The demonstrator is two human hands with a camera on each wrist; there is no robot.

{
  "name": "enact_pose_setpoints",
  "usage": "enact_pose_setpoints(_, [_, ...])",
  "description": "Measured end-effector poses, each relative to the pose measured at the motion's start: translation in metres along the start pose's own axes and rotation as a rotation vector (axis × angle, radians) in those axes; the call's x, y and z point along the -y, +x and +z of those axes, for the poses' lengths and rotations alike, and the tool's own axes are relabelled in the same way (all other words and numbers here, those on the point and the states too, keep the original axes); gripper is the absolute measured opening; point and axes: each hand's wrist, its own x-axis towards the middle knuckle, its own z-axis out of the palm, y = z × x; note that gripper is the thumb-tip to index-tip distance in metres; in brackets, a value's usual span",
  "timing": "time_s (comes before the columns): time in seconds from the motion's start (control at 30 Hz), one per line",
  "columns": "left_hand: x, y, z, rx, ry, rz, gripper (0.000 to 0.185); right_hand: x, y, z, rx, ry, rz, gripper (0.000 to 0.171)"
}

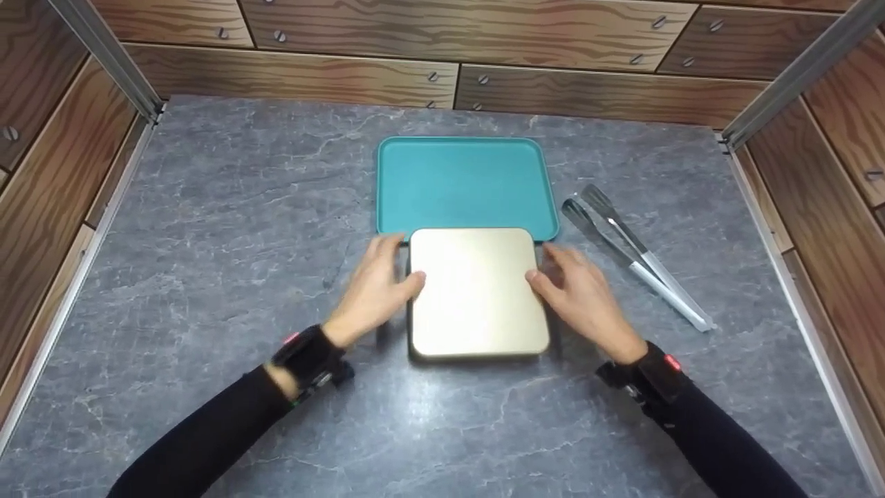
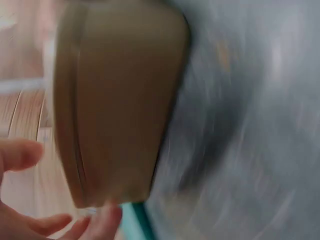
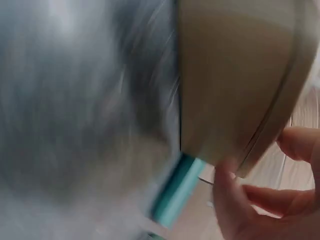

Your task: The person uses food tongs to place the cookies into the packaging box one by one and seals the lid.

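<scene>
Two hands flank a gold tin (image 1: 477, 292) in the head view: the left hand (image 1: 377, 287) and right hand (image 1: 581, 294) lie at its sides, fingers loosely spread, thumbs touching its edges. It sits on the grey countertop (image 1: 228, 221), overlapping a teal tray (image 1: 463, 183); tongs (image 1: 632, 252) lie to the right.

Left wrist view, blurred: relaxed fingertips (image 2: 100, 220) touch the tin's side.

Right wrist view, blurred: fingers (image 3: 227, 200) touch its corner.
</scene>
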Motion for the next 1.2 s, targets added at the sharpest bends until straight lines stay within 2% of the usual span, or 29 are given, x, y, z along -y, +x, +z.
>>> enact_pose_setpoints(0.13, [-0.002,0.020,0.011,0.006,0.284,0.212,0.074,0.013,0.012,0.008,0.039,-0.193,-0.162,0.079])
enact_pose_setpoints(0.23, [-0.003,0.033,0.017,0.048,0.477,0.294,0.075,0.023,0.022,0.019,0.122,-0.292,-0.241,0.090])
enact_pose_setpoints(0.3, [-0.002,0.040,0.020,0.093,0.542,0.319,0.079,0.026,0.027,0.027,0.155,-0.337,-0.259,0.095])
enact_pose_setpoints(0.4, [0.001,0.047,0.025,0.161,0.562,0.321,0.085,0.023,0.033,0.034,0.177,-0.361,-0.244,0.097])
enact_pose_setpoints(0.5, [0.005,0.052,0.029,0.187,0.560,0.314,0.088,0.020,0.036,0.038,0.184,-0.360,-0.234,0.097])
enact_pose_setpoints(0.7, [0.010,0.055,0.031,0.177,0.544,0.334,0.086,0.019,0.038,0.039,0.188,-0.355,-0.241,0.097])
enact_pose_setpoints(0.93, [0.010,0.051,0.036,0.190,0.546,0.339,0.085,0.017,0.031,0.042,0.210,-0.335,-0.211,0.095])
enact_pose_setpoints(1.2, [0.011,0.054,0.031,0.188,0.573,0.331,0.084,0.019,0.037,0.043,0.217,-0.324,-0.202,0.096])
